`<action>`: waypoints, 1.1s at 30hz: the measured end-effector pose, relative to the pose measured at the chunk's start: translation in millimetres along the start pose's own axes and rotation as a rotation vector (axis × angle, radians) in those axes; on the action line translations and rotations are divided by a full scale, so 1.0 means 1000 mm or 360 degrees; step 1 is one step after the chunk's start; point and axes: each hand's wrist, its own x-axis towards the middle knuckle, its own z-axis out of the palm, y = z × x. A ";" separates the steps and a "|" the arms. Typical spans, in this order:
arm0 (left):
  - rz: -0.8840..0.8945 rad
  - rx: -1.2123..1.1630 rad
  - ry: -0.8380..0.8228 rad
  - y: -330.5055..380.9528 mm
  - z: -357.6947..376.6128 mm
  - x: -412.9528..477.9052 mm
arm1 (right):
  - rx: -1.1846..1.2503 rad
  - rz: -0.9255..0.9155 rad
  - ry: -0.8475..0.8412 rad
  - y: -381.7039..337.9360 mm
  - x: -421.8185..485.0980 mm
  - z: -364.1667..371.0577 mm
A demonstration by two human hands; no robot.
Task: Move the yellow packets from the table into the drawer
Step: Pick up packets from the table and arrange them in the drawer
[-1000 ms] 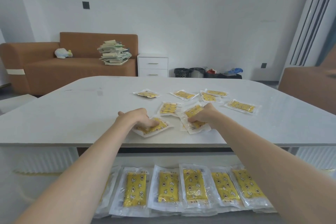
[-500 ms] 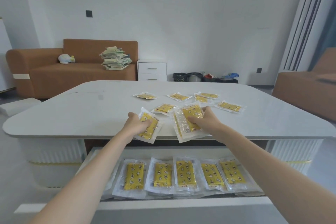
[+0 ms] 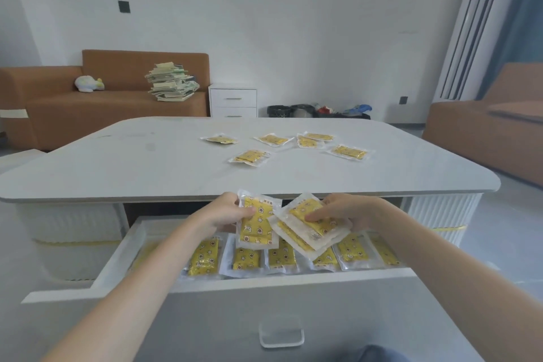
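- While both hands hang over the open drawer [image 3: 117, 256], lower each load flat instead of dropping it, so the slick sleeves are less likely to skid off the ones beneath.
- Your left hand [image 3: 227, 211], just left of frame centre, pinches one packet [image 3: 257, 226] by its upper left edge. The thumb is on the printed face and the fingers are behind. The packet hangs nearly upright.
- Your right hand [image 3: 349, 211], just right of centre, grips a stack of packets [image 3: 310, 228], at least two by the look of it. The thumb lies across the top one and the fingers curl underneath. The stack is tilted, and its left corner sits just beside the single packet; you cannot tell whether they touch.
- Square that stack before you let go, since clear film tends to fan out.
- Your forearms rise from the lower corners of the frame and converge at the centre. The wrists are roughly level, just below the table's near edge.
- A row of packets [image 3: 205, 257] already lines the drawer side by side across mid-frame. The left end looks less full, so aim there.
- Six loose packets [image 3: 249, 156] lie on the table [image 3: 117, 167], above and right of centre and well apart from your hands. Two of them overlap.
- The clear handle [image 3: 281, 332] sits at lower centre; keep your arms clear of it.
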 end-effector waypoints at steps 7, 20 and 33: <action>-0.0294 -0.0133 -0.0346 -0.001 0.034 -0.005 | -0.0062 0.0235 0.0334 0.040 0.006 -0.008; -0.0644 -0.0061 -0.0234 -0.022 0.023 0.039 | -0.0270 0.0267 0.0625 0.054 0.062 0.000; -0.0134 0.1495 0.0269 -0.031 0.038 0.036 | -0.1080 0.0297 0.0829 0.060 0.064 0.002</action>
